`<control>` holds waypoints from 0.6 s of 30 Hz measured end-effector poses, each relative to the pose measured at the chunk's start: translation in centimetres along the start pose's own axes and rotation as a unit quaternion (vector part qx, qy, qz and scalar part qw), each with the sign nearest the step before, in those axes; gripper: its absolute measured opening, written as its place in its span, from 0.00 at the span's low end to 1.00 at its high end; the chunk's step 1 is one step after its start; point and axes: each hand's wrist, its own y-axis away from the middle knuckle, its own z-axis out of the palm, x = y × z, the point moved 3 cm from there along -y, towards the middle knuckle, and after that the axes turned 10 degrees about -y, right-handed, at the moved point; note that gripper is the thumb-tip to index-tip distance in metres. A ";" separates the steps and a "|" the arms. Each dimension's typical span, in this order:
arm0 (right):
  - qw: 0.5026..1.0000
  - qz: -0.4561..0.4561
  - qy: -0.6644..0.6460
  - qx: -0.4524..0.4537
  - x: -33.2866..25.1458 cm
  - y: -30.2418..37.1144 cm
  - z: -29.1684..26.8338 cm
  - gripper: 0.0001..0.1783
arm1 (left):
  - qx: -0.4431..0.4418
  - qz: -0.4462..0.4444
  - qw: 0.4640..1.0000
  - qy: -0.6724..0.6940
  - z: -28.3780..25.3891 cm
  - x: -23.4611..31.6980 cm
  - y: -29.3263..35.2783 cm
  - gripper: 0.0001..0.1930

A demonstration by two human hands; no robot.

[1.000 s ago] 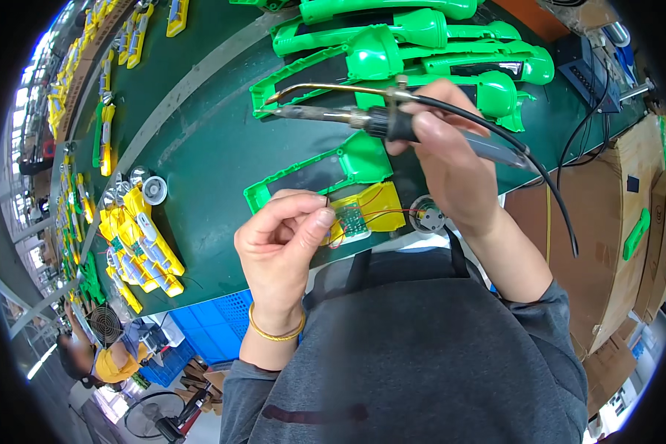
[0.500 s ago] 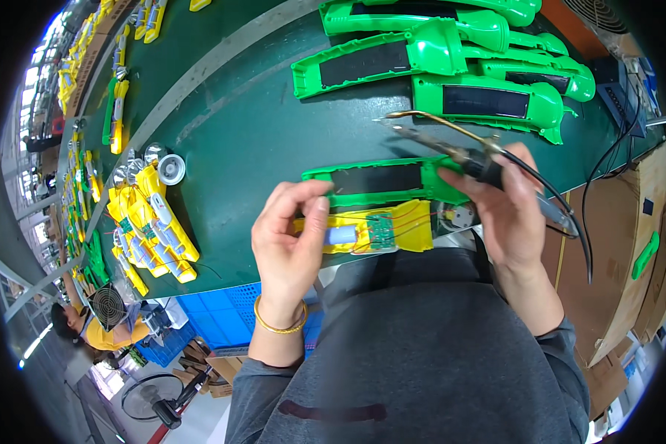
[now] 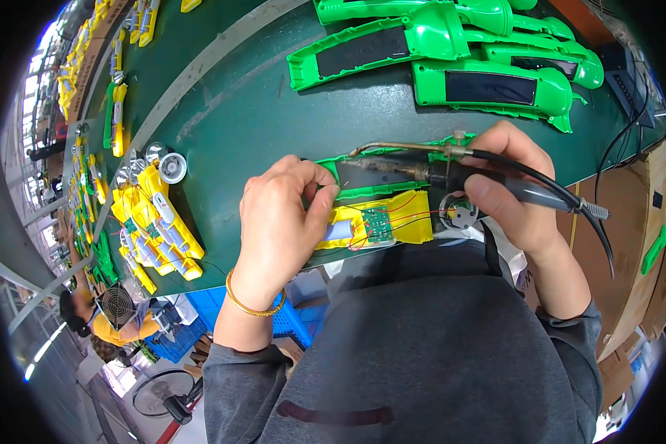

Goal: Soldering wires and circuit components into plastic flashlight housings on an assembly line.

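Observation:
My right hand (image 3: 522, 214) grips a soldering iron (image 3: 455, 177) with a thin metal feed tube above it. The iron's tip points left, over the black panel of a green plastic housing (image 3: 385, 191). My left hand (image 3: 281, 218) is closed, thumb and fingers pinched at the housing's left end; what they pinch is hidden. Nearer to me lies a yellow housing half (image 3: 414, 211) holding a blue-grey battery (image 3: 340, 231) and a green circuit board (image 3: 377, 224). Red and black wires run from it to a round lamp part (image 3: 464, 216) below my right hand.
Several green housings (image 3: 488, 87) are piled at the far right. Yellow assemblies (image 3: 159, 229) with batteries and reflectors lie at the left, beside a round white-rimmed part (image 3: 172, 168). A grey box (image 3: 629, 81) with cables stands at the right edge. A person (image 3: 118, 322) works at far left.
The soldering iron has swung down and left, from above the green housing to over its panel. My left hand has turned palm down and pinches at the housing's left end.

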 end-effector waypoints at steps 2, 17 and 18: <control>0.991 -0.045 0.122 -0.023 -0.7 -0.4 0.3 0.10 | -0.011 0.002 1.000 -0.011 0.1 0.2 0.0 0.01; 0.987 0.052 0.133 -0.069 0.6 -1.5 0.4 0.10 | -0.020 -0.023 0.998 -0.062 0.2 0.9 -0.7 0.03; 0.987 0.053 0.133 -0.069 0.6 -1.5 0.6 0.10 | -0.017 -0.020 0.998 -0.064 0.2 0.8 -0.7 0.03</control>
